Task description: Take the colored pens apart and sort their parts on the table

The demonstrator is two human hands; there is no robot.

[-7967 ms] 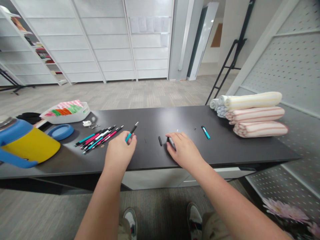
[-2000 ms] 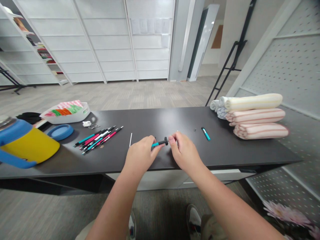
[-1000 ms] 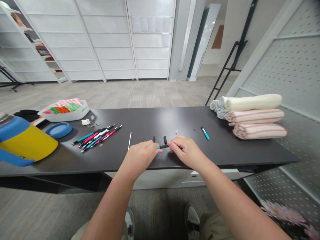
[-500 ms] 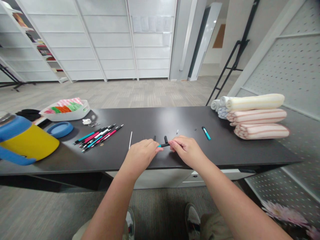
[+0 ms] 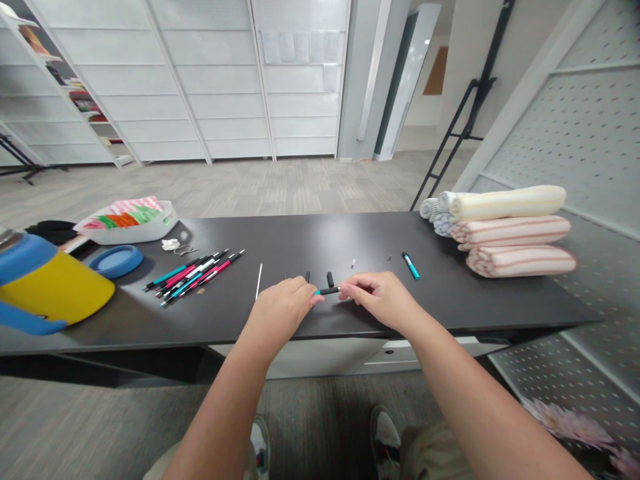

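Observation:
My left hand [image 5: 284,303] is closed around a pen [image 5: 327,291] with a black section and a bit of teal, held level above the table's front part. At the pen's right end, the thumb and fingers of my right hand [image 5: 377,297] pinch its tip. Just beyond the pen lie two short black pieces [image 5: 330,279]. A thin white stick [image 5: 259,280], like a refill, rests left of my left hand. A small pale piece [image 5: 353,263] and a tiny dark bit [image 5: 389,257] lie farther back. To the right is a teal pen barrel piece [image 5: 411,265].
Several pens [image 5: 195,277] lie piled on the dark table [image 5: 280,233]. Left of them stand a yellow and blue jug [image 5: 60,283], a blue lid [image 5: 117,261] and a white basket [image 5: 150,230] of colourful items. Rolled towels [image 5: 515,230] are stacked at the right.
My right hand has shifted and turned slightly at the pen's end, and more of the tip shows there. My left hand keeps its grip on the pen.

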